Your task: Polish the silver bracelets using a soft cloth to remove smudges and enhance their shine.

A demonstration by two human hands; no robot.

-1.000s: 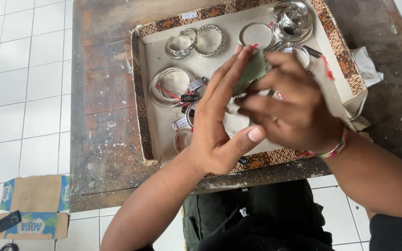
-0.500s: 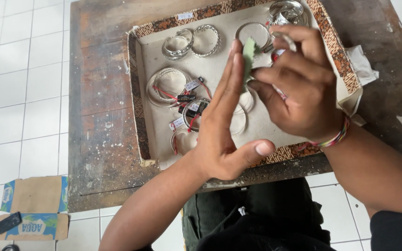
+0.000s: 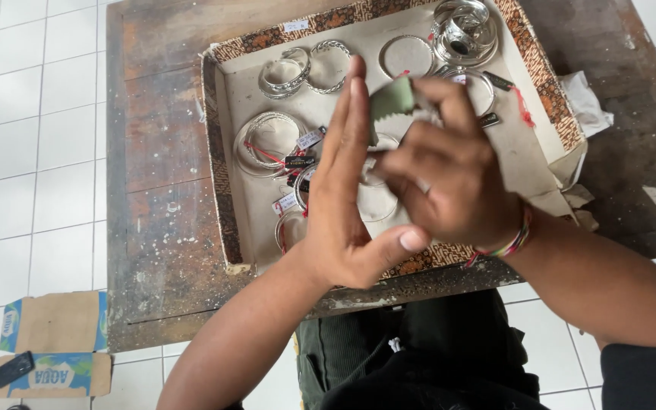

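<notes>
Right now both hands sit directly over the tray (image 3: 225, 152), above its middle. Left hand (image 3: 343, 205) is flat and open, fingers straight, pointing toward the tray's far edge, palm turned to the right hand (image 3: 449, 182). Right hand is curled shut around a green cloth (image 3: 392, 99), pinching it against the left fingers near their tips. Cloth's free end sticks out toward the tray's far edge. Cannot tell if a bangle is inside the cloth. Loose bangles (image 3: 267, 140) lie in the tray, on the left hand's side.
</notes>
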